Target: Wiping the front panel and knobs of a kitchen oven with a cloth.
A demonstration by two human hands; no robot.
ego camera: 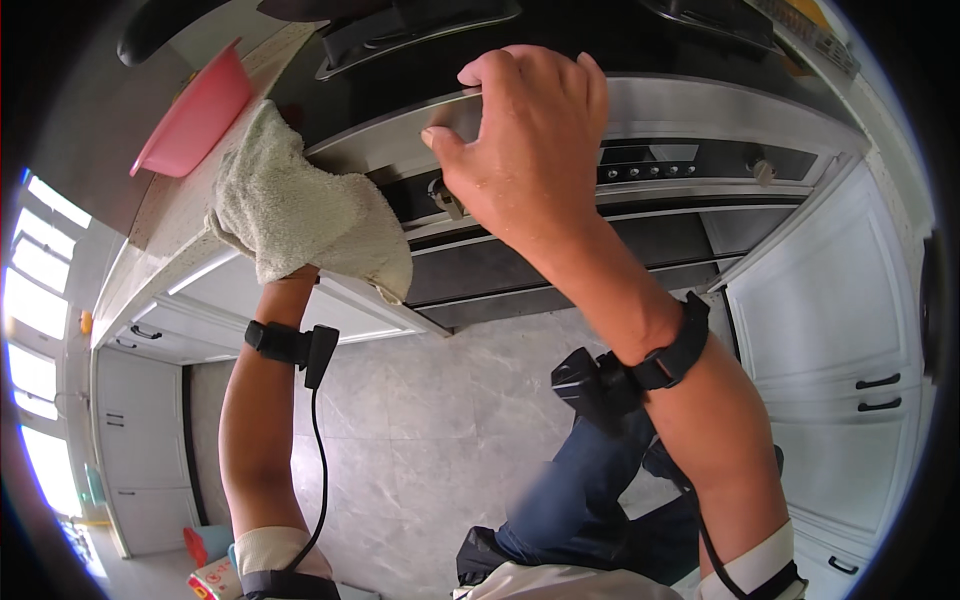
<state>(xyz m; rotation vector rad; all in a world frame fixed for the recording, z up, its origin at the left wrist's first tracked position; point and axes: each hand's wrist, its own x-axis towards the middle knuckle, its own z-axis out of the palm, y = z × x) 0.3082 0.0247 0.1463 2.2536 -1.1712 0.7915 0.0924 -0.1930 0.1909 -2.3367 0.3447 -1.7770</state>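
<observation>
A pale terry towel (300,202) drapes over my left hand and hides it whole, with only the wrist emerging beneath. This bundle lies against the worktop's corner, beside the left end of the cooker. My right hand (536,135) is over the cooker's stainless-steel front edge (675,105), fingers bent above the black cooktop (420,90). Its thumb stands apart, by the steel front face, and no loose thing shows in this hand. Drops of water dot its back. Whether it presses on the steel cannot be told.
A pink plastic basin (199,112) stands tilted in view on the speckled worktop (169,225). Pan supports (420,37) rise from the cooktop. Control knobs (446,199) project from the cooker's front. White cabinets (821,300) flank it, above a grey tiled floor (405,420).
</observation>
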